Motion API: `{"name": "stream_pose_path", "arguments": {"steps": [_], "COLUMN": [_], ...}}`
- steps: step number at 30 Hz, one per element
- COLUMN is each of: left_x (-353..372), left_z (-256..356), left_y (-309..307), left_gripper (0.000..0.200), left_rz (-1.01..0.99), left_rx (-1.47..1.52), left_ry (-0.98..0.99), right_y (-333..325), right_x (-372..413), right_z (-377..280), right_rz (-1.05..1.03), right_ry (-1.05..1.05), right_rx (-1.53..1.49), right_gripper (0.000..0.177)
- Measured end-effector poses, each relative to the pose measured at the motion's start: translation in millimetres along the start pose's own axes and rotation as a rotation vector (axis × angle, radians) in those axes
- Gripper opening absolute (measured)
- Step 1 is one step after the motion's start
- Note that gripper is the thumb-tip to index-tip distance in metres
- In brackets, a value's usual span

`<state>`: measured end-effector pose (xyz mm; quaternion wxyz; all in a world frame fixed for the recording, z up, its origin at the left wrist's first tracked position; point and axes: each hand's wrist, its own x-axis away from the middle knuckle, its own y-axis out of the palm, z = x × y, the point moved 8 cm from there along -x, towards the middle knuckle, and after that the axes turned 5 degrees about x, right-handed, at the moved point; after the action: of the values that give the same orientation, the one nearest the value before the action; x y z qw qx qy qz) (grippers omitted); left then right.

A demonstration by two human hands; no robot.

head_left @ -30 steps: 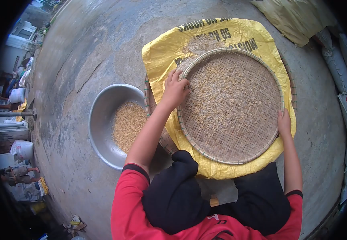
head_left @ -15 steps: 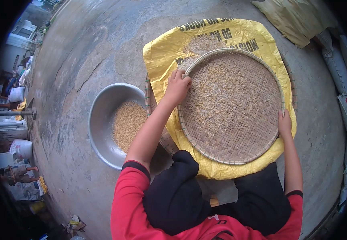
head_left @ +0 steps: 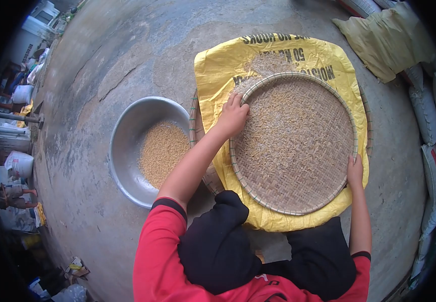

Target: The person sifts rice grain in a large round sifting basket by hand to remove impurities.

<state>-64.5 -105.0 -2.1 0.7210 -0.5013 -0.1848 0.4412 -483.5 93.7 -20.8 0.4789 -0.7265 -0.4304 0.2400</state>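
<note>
A round woven tray with a bound rim holds loose grain, thickest in its upper left part. My left hand grips the rim at the upper left, and my right hand grips it at the lower right. Under the tray lies a yellow sack with dark print and some pale grains near its top. Part of a larger woven tray shows beneath the sack. To the left, a metal basin holds golden grain, partly behind my left forearm.
Filled sacks line the right side, with a tan sack over some of them. At the far left are a white bucket, a person and mixed items. Concrete floor surrounds the basin and trays.
The woven tray and both hands sit slightly lower in view, still joined at the same rim spots. The camera view has shifted a little. Grain in the tray looks slightly rearranged.
</note>
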Motion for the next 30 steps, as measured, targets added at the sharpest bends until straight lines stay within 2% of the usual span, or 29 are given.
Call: {"name": "stream_pose_path", "arguments": {"steps": [3,5,7,8,9,10,11,12,13,14,15,17,19,21,23,25,27,30], "left_x": [10.0,32.7,81.2,112.6,146.0,180.0,204.3,211.6,222.4,230.9,228.3,191.8,154.5,117.9,97.7,87.4,84.1,87.7], "left_z": [2.1,-3.4,-46.6,-66.4,-90.6,-106.9,-114.3,-111.7,-113.3,-115.9,-114.3,-94.4,-72.3,-43.5,-25.4,-21.5,-13.6,-10.5], "left_y": [-20.3,-75.5,-111.3,-133.5,-149.2,-166.3,-177.0,-178.7,-177.7,-175.1,-171.1,-153.0,-132.1,-101.7,-64.5,-31.2,-28.3,-23.6], "left_gripper": [0.017,0.012,0.01,0.011,0.014,0.02,0.026,0.026,0.032,0.039,0.039,0.042,0.042,0.041,0.04,0.042,0.042,0.042], "left_rz": [0.0,0.268,0.329,0.484,0.495,0.512,0.525,0.532,0.507,0.477,0.475,0.426,0.43,0.308,0.251,0.228,0.228,0.227], "left_rx": [0.026,0.17,0.391,0.251,0.217,-0.034,-0.287,-0.288,-0.312,-0.333,-0.326,-0.246,-0.094,0.133,0.212,0.204,0.162,0.11], "left_ry": [-0.041,-0.068,-0.538,-0.533,-0.708,-0.783,-0.848,-0.845,-0.932,-1.023,-1.026,-0.749,-0.557,-0.377,-0.284,-0.295,-0.337,-0.353], "right_y": [2.5,-0.4,-18.6,-20.3,-29.5,-38.2,-44.2,-43.3,-39.0,-27.5,-15.6,13.4,43.4,67.0,85.8,103.6,112.0,126.3], "right_x": [-1.9,-1.3,5.3,6.0,9.7,15.2,15.6,19.3,25.8,26.8,29.4,41.1,53.2,53.1,47.3,46.5,44.9,48.6], "right_z": [3.9,3.1,-22.0,-29.8,-47.6,-66.6,-80.0,-106.5,-131.1,-145.9,-163.2,-200.6,-231.0,-260.9,-285.0,-304.6,-317.4,-327.1], "right_rz": [-0.056,-0.102,0.113,0.112,0.207,0.306,0.312,0.28,0.243,0.079,-0.086,-0.456,-0.642,-0.705,-0.705,-0.701,-0.655,-0.622], "right_ry": [0.033,0.054,-0.077,-0.088,-0.202,-0.315,-0.32,-0.474,-0.625,-0.677,-0.726,-0.684,-0.804,-0.831,-0.827,-0.818,-0.762,-0.765], "right_rx": [0.042,0.088,0.358,0.356,0.488,0.618,0.615,0.615,0.618,0.545,0.472,0.467,0.435,0.356,0.296,0.221,0.056,0.094], "right_gripper": [0.033,0.035,0.042,0.042,0.046,0.052,0.052,0.051,0.05,0.047,0.043,0.035,0.029,0.024,0.022,0.02,0.019,0.016]}}
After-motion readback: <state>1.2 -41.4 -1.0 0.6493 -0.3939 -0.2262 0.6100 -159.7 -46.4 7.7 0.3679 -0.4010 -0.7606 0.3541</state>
